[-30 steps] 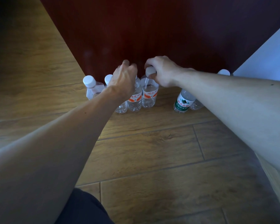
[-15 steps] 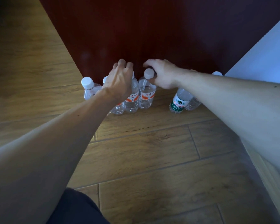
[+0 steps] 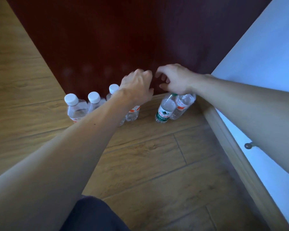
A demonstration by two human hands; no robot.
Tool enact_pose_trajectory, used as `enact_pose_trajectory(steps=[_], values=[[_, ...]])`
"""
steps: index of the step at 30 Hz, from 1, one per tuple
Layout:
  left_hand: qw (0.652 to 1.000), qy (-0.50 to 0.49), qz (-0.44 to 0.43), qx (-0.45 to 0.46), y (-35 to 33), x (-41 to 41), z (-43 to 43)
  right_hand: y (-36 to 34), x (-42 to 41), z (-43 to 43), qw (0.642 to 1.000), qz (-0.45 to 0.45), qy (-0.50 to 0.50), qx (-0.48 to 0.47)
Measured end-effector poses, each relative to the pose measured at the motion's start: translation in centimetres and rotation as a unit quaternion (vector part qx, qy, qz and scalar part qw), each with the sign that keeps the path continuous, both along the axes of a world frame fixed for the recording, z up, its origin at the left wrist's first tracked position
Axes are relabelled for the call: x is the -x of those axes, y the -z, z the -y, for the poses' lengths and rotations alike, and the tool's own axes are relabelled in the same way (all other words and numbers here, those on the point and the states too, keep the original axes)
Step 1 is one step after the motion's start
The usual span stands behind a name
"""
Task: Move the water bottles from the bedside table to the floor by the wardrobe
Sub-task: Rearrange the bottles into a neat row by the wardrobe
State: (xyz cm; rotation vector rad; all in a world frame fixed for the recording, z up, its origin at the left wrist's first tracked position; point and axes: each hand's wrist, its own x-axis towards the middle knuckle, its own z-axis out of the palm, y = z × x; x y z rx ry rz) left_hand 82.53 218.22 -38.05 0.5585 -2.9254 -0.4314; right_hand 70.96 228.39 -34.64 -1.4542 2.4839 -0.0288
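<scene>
Several clear water bottles stand on the wood floor against the dark red wardrobe (image 3: 107, 39). Three white-capped bottles (image 3: 74, 106) are in a row at the left, and an orange-label bottle (image 3: 133, 113) shows below my left wrist. To the right stands a green-label bottle (image 3: 165, 110), with another orange-label bottle (image 3: 183, 105) behind it. My left hand (image 3: 137, 87) hovers over the left group with its fingers loosely curled, hiding some bottle tops. My right hand (image 3: 175, 80) hangs above the green-label bottle, fingers loosely curled and holding nothing.
A pale wooden bed frame edge (image 3: 232, 147) with a white-blue surface (image 3: 265, 64) runs along the right. The wood plank floor (image 3: 157, 164) stretches toward me. My dark-clothed knee (image 3: 92, 215) is at the bottom.
Both hands have let go of the bottle tops and lifted. My right hand moved right, over the green-label bottle. The bottles stay standing.
</scene>
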Motion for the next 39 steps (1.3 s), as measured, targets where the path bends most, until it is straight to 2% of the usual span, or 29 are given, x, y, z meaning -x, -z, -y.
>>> enact_pose_trajectory(steps=[6, 12, 20, 28, 39], values=[[0.998, 0.054, 0.017, -0.02, -1.4, 1.7, -1.3, -4.4, 2.9, -6.3, 0.996, -0.045, 0.05, -0.065], [0.997, 0.07, 0.025, -0.022, -1.6, 4.3, -2.7, -4.4, 6.1, -9.7, 0.994, -0.045, 0.077, -0.067], [0.996, 0.047, 0.062, -0.032, 1.0, 6.7, -4.4, -0.2, 8.8, -10.1, 0.998, -0.003, 0.05, -0.037], [0.998, 0.025, 0.041, -0.048, 2.5, 7.3, -4.5, 1.3, 11.3, -8.4, 0.998, 0.009, 0.045, -0.036], [0.997, 0.043, 0.041, -0.051, 3.3, 8.1, -4.6, 3.3, 11.8, -6.3, 0.996, 0.023, 0.044, -0.078]])
